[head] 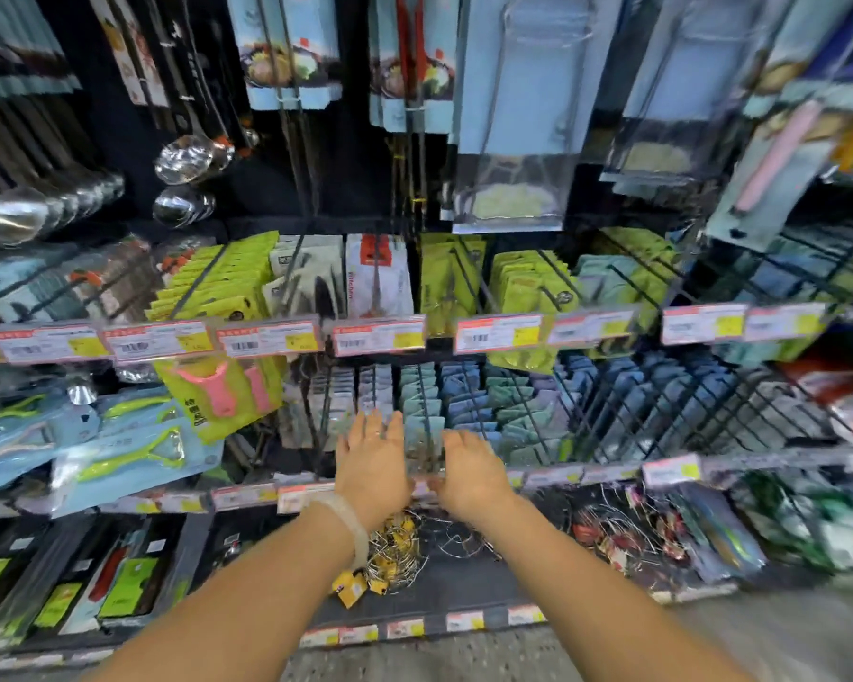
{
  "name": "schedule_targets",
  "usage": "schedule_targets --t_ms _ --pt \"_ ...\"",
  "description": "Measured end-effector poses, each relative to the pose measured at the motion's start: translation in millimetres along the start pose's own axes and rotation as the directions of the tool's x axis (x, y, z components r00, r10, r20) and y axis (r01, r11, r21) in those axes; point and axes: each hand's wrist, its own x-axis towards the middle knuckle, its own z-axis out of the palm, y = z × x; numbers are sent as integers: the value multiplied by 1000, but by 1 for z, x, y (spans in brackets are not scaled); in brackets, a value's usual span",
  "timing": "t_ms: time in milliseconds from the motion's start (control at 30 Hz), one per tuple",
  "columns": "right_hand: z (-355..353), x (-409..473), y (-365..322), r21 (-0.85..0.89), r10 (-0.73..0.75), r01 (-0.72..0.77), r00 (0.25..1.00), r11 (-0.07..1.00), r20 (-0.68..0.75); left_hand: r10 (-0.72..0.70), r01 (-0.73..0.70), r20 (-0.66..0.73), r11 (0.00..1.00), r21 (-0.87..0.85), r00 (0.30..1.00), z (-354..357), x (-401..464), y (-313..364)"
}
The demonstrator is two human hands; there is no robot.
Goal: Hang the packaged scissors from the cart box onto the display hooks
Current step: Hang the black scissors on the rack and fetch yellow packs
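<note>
Both hands reach into the lower hook row of a store display. My left hand (373, 462) and my right hand (469, 472) hold a clear packaged item (424, 447) between them, one hand on each side. The pack sits at the front end of a dark display hook (422, 391) that carries several similar blue-green packs (417, 386). The picture is blurred, so I cannot tell whether the pack holds scissors or whether it is threaded on the hook. No cart box is in view.
Rows of hooks with hanging packs fill the display: green packs (217, 283) above, blue packs (611, 391) to the right, peelers (119, 450) to the left. Price-tag rails (380, 337) cross each level. Loose wire items (400, 548) lie on the bottom shelf beneath my wrists.
</note>
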Motion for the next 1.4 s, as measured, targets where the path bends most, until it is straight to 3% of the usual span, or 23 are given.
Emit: schedule_targets --t_ms 167,333,633,833,1033,1267,1400 --pt "-35 -62 113 -148 78 -97 989 984 -129 197 -201 80 978 49 977 10 -19 123" --pt "-68 -129 231 -150 280 -305 946 941 -166 394 -401 85 912 89 915 37 -41 263" --pt "-101 -247 411 -49 593 -624 762 780 -261 687 -707 168 691 149 707 78 -90 470" --pt "-110 -300 510 50 762 -774 606 631 -227 782 -829 276 536 160 559 116 -101 591" --pt "-133 -315 630 89 840 -843 508 530 -192 834 -898 333 421 130 439 149 -85 722" --pt "-201 -311 777 120 886 -890 408 440 -221 880 -933 311 349 86 358 155 -43 890" --pt "-210 -314 842 182 926 -911 344 369 -157 871 -950 379 291 115 313 165 -36 960"
